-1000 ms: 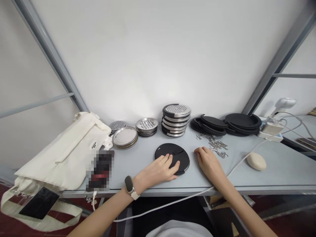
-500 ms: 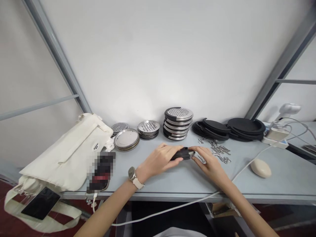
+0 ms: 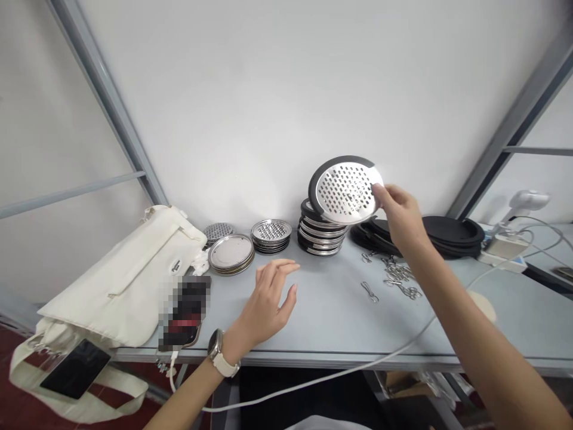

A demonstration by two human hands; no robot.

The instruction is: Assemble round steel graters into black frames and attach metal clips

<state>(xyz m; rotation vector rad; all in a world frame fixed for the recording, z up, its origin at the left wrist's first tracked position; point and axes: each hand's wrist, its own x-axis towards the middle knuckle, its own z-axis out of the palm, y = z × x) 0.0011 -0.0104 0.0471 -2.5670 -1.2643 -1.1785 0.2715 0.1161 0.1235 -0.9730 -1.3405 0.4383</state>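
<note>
At one o'clock from my left hand (image 3: 267, 294), the round grater (image 3: 345, 190) tilts up, with no long side. My right hand (image 3: 400, 216) is nearer, pinching its three-o'clock edge. The stack (image 3: 321, 240) sits at seven o'clock from it. My left fingers hang loose, empty.

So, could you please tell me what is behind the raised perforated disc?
Behind the perforated disc in the right hand are the pale wall and, lower down, a stack of discs. The stack's front edges show; most of its top is covered and cannot be seen.
</note>
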